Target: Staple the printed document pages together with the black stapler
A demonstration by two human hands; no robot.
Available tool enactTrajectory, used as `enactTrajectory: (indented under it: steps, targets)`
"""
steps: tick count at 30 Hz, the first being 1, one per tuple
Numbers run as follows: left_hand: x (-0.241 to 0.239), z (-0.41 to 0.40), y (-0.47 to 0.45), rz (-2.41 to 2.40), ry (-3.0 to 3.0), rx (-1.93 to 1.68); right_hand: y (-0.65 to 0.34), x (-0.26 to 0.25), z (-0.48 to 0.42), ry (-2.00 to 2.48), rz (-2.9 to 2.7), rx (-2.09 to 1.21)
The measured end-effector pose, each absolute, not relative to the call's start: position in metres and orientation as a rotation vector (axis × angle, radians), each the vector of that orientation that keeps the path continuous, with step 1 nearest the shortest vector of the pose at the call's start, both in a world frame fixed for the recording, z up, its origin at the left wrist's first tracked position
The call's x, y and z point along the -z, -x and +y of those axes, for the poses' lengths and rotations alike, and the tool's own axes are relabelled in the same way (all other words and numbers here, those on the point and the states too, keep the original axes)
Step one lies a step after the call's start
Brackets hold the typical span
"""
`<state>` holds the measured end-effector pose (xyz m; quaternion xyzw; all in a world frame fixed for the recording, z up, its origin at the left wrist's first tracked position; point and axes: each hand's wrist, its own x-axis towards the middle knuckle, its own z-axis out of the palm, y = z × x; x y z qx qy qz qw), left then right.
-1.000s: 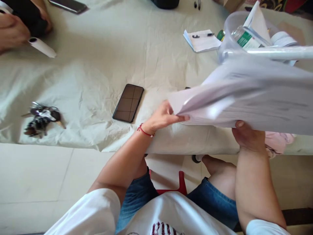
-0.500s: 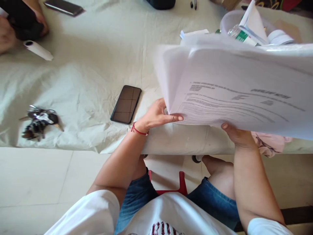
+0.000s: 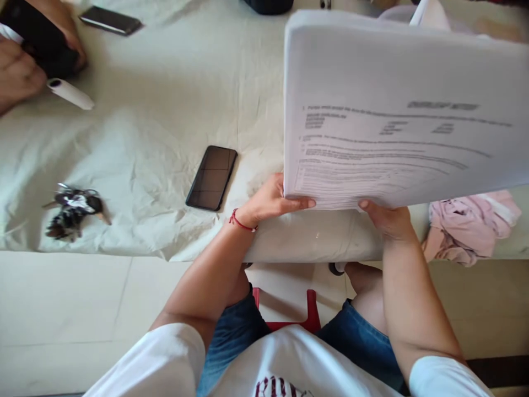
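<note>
A thick stack of printed paper sheets is held up above the table, its printed face toward me and the text blurred. My left hand, with a red string bracelet at the wrist, grips the stack's lower left corner, thumb in front and fingers hidden behind. At the lower edge, my right hand is closed on the same sheets, its thumb showing on the near side. A black smartphone lies on the table to the left of my left hand.
A cloth-covered table carries a bunch of keys, a white cylinder, a second phone and a pink cloth. Another person's hands hold a black object at upper left. A bin is partly hidden behind the papers.
The stack has tilted up and its loose, fanned left sheets now lie even. My right hand has shifted left along the lower edge, and more of the pink cloth shows.
</note>
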<state>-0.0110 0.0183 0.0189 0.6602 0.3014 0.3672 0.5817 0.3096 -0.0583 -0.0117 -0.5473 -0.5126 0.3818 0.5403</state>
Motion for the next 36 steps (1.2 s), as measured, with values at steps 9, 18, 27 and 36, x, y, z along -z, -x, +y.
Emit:
enactTrajectory:
  steps: [9, 18, 27, 36]
  targets:
    - [-0.012, 0.008, -0.004, 0.718, -1.458, -0.932, -0.281, 0.009, -0.053, 1.245, -1.189, -0.899]
    - [-0.007, 0.01, 0.001, 0.775, -1.545, -0.9, -0.288, 0.009, -0.054, 1.295, -1.242, -0.814]
    - [-0.003, 0.008, -0.004, 0.813, -1.469, -0.937, -0.284, 0.006, -0.047, 1.231, -1.287, -0.836]
    - [0.009, 0.009, -0.006, 0.713, -1.085, -0.793, -0.296, 0.003, -0.055, 1.257, -1.094, -1.228]
